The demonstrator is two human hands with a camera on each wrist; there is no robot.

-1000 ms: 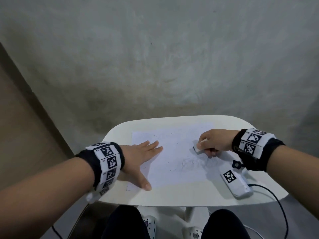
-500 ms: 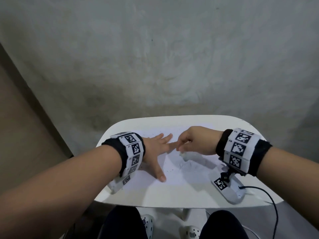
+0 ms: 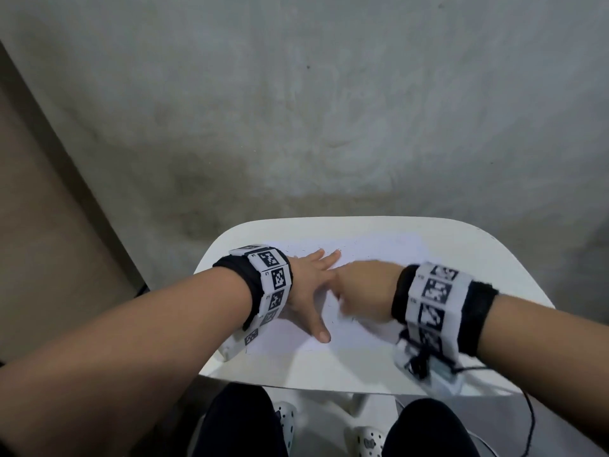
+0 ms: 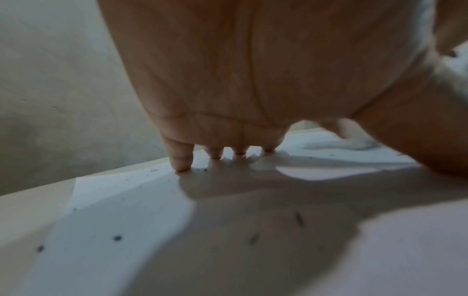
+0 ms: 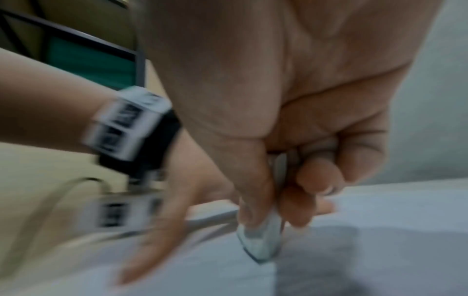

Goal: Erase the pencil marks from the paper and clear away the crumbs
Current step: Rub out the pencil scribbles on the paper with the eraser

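Moved: since a second ago the right hand (image 3: 361, 293) has crossed the paper (image 3: 365, 328) from its right side to the middle, and now sits just beside the left hand (image 3: 308, 288); the left hand has also shifted further onto the sheet.
Right hand: thumb and fingers clamped on a small white eraser (image 5: 260, 242), its dark-edged corner down at the paper (blurred, so contact cannot be confirmed).
Left hand: spread flat, fingers (image 4: 181, 158) straight and pressing the sheet down, thumb out toward the near edge.
Paper: lies flat on the small white table (image 3: 478, 258), held only by the left palm.
Step in hand: rubbing out the marks in the middle of the sheet, by the look of it.
Doing it well: short strokes running away from the holding hand should keep the paper from buckling; light pressure on the eraser's corner, firm pressure from the left palm.
Crumbs: dark specks (image 4: 117, 238) dot the sheet around the left hand (none cleared yet, it seems).
Nearby: a white device (image 3: 441, 374) hangs under the right wrist, with a black cable (image 3: 527, 420) running off the table's near right corner.
In the way: the left fingers lie close to the eraser's path, and the trailing cable could drag across the sheet.
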